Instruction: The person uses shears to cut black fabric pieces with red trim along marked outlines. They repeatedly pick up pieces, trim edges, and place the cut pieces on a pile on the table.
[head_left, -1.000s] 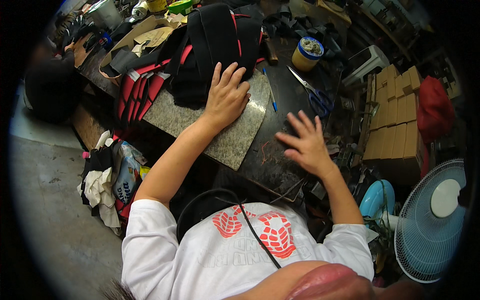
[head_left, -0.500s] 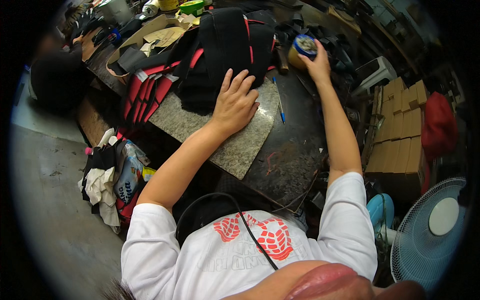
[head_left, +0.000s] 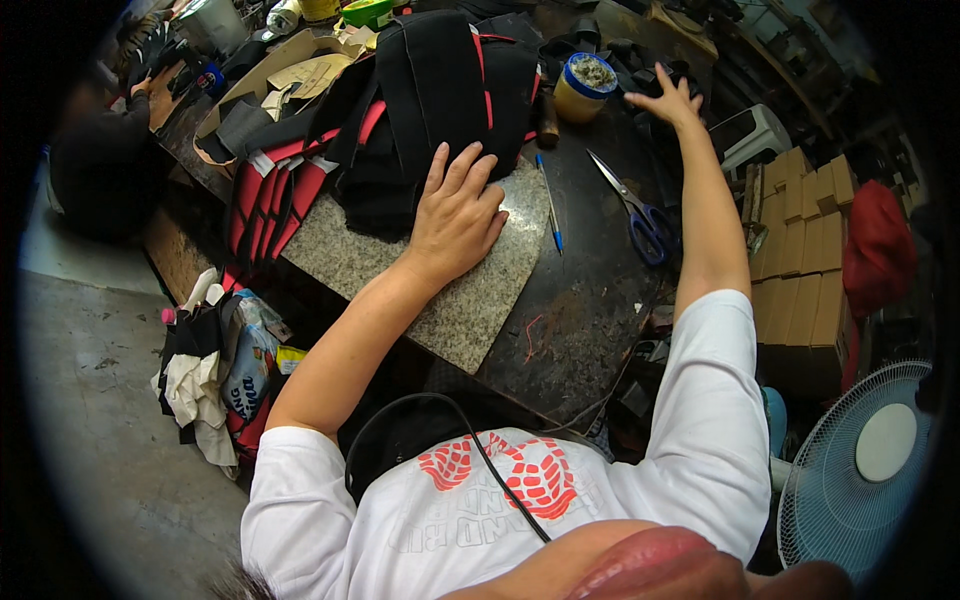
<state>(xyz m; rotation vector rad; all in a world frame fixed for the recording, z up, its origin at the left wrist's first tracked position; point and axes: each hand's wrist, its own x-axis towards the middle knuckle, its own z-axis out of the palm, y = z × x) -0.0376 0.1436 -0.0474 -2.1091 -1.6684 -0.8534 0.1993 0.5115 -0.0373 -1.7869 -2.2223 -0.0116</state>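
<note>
My left hand (head_left: pixel 455 215) lies spread on the near edge of the black fabric pieces (head_left: pixel 415 90), which are piled on a speckled stone slab (head_left: pixel 460 315). My right hand (head_left: pixel 675 102) holds nothing; its thumb and fingers are apart, beside dark scraps at the back right. To its left stands a yellowish jar (head_left: pixel 575 105) with a blue rim and grey, crumbly-looking contents. Scissors (head_left: pixel 648 225) with dark blue handles lie on the dark table below the right hand. Between slab and scissors is a blue pen (head_left: pixel 550 205). Red-and-black strips (head_left: pixel 280 205) fan out left of the pile.
A wooden handle (head_left: pixel 547 120) sits beside the jar. Cardboard boxes (head_left: pixel 800 240) are stacked at the right, near a standing fan (head_left: pixel 860 470). A bag with cloths (head_left: pixel 240 370) hangs left of the table. Another person (head_left: pixel 100 165) works at the far left.
My right hand has let go of the jar and moved right with its fingers spreading. The scissors, hidden before behind my forearm, now show. My left hand stays on the fabric.
</note>
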